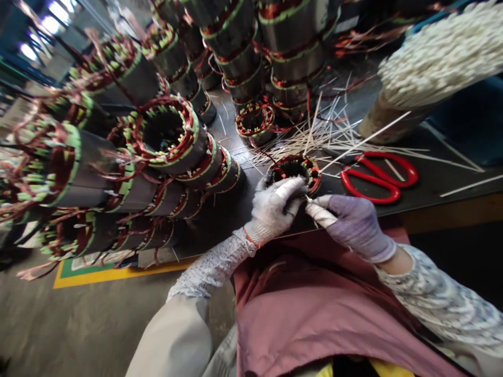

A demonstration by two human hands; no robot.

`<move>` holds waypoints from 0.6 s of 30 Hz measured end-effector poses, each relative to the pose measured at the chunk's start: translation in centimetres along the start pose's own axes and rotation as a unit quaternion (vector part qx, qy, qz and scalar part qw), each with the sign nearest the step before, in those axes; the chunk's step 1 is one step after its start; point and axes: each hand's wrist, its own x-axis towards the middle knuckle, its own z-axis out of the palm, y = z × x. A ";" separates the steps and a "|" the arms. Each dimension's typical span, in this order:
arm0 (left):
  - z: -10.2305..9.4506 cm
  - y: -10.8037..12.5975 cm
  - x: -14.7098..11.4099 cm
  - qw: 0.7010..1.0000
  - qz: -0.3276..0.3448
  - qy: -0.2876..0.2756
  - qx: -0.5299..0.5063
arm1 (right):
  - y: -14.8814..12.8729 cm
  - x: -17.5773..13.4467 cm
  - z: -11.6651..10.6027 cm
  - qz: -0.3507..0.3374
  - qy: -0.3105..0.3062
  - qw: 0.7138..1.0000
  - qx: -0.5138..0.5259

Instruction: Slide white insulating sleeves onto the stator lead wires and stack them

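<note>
A motor stator (314, 170) with red-brown copper windings and yellow-green slot liners stands upright on the table's front part. My left hand (277, 204), in a white knit glove, is closed at the stator's near rim, its fingers curled together. Close beside it, my right hand (349, 220), in a purple glove with white-wrapped fingertips, pinches at the same spot. A tiny whitish bit shows between the fingertips, but what it is I cannot make out. Red-handled scissors (387, 196) lie just right of the stator. Behind it spreads a loose heap of thin white sticks (310, 136).
Tall stacks of wound stators (173, 141) fill the left, with more stacks (293, 63) at the back. A thick bundle of white sticks (436, 57) stands in a container at right. The dark table (424, 204) ends just in front of me.
</note>
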 end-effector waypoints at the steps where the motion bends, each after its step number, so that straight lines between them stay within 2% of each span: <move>1: 0.0 0.0 0.0 1.000 -0.001 -0.003 0.003 | 0.1 0.1 0.1 0.001 -0.016 1.000 -0.011; 4: -0.2 0.0 0.1 1.000 -0.002 -0.021 0.009 | 0.3 0.7 0.6 0.017 -0.058 0.997 -0.046; 7: -0.3 -0.1 0.2 0.999 0.000 -0.034 0.009 | 0.0 0.8 0.4 0.022 -0.068 0.994 -0.084; 10: -0.4 -0.2 0.4 0.999 0.002 -0.045 0.014 | -0.8 0.9 -0.6 0.001 -0.060 0.975 -0.215; 13: -0.5 -0.2 0.5 0.998 0.004 -0.053 0.021 | -1.6 2.2 -1.8 -0.089 -0.106 0.929 -0.343; 16: -0.7 -0.2 0.5 0.997 0.002 -0.066 0.028 | -2.0 3.7 -2.4 -0.215 -0.148 0.904 -0.340; 18: -0.6 -0.4 0.4 0.998 0.000 -0.064 0.026 | -2.1 3.5 -2.7 -0.277 -0.161 0.893 -0.315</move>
